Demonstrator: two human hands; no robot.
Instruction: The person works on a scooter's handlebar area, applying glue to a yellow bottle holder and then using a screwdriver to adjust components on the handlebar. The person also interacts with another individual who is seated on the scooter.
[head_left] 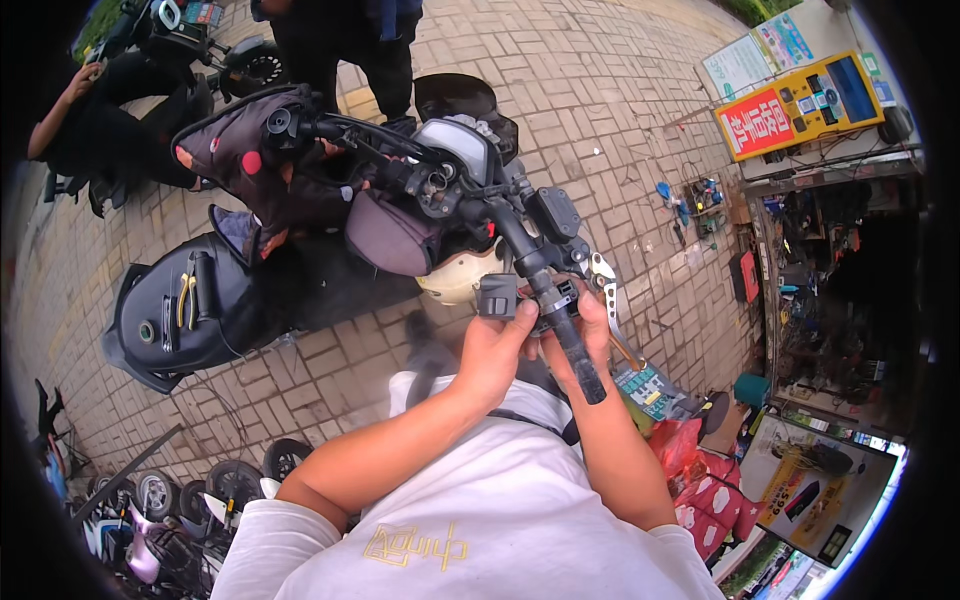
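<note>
Both my hands are at the right end of an electric scooter's black handlebar [518, 240]. With thumb and fingers closed, my left hand [492, 358] grips a black switch housing [497, 297] on the near side of the bar. My right hand [592, 335] closes around the bar from the other side, its thumb up along the edge and its other fingers mostly hidden behind. The dark, worn tube end [587, 380] sticks out between my wrists. Just beyond my right thumb is a silver brake lever [603, 275], below a black fluid reservoir [553, 213].
On the black seat [230, 310] lie yellow-handled pliers [187, 295] and other tools. A quilted cover [250, 150] hangs over the left handlebar. A cream helmet [460, 275] sits below the bars. People stand and sit beyond the scooter; a cluttered stall [830, 270] stands at right, parked scooters [160, 540] lower left.
</note>
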